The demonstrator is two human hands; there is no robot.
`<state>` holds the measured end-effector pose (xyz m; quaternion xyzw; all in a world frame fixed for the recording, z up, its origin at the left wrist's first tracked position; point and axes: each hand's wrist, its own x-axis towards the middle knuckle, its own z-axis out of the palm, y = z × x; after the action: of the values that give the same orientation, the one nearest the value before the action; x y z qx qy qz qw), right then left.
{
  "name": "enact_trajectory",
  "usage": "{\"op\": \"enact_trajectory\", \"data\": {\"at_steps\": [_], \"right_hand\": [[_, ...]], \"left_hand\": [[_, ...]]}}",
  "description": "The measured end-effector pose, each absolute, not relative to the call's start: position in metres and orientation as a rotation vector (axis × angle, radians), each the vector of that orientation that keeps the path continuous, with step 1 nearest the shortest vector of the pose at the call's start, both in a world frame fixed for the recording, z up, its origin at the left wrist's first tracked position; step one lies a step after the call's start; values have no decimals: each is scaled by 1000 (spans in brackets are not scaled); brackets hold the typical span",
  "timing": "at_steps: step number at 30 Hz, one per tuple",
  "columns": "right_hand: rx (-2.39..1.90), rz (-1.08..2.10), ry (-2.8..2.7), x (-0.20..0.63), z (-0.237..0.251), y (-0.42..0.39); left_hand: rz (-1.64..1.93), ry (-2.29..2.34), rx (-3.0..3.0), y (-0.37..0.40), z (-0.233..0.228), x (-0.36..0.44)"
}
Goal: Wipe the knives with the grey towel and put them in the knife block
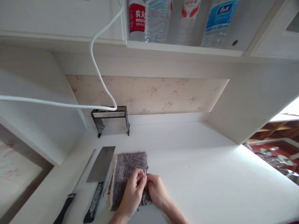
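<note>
A folded grey-brown cloth [127,166] with pale, frayed edges lies on the white counter. Over its right side is my left hand [135,188], closed, thumb and finger pinched at the cloth's edge. My right hand [157,190] is curled into a near fist just right of the cloth, its fingertips meeting the left ones at that same edge. The bit between the fingertips is mostly hidden. To the left of the cloth lies a cleaver [102,163] with a black handle. Further left rests a sharpening rod [84,171], also black-handled.
A metal-and-black knife rack [109,115] stands at the back wall. A white cable [100,74] hangs in front of the upper cabinet. Several plastic bottles [157,21] fill an open shelf above. White side panels [252,93] flank the counter.
</note>
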<state>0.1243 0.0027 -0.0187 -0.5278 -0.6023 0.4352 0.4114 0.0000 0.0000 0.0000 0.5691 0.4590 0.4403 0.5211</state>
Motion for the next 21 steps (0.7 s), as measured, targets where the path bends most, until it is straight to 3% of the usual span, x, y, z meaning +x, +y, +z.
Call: {"op": "enact_trajectory", "data": {"at_steps": [21], "right_hand": [[-1310,1078,-1525,123,-19,3]], "left_hand": [[1029,1103,1356,2,-3,-2]]}}
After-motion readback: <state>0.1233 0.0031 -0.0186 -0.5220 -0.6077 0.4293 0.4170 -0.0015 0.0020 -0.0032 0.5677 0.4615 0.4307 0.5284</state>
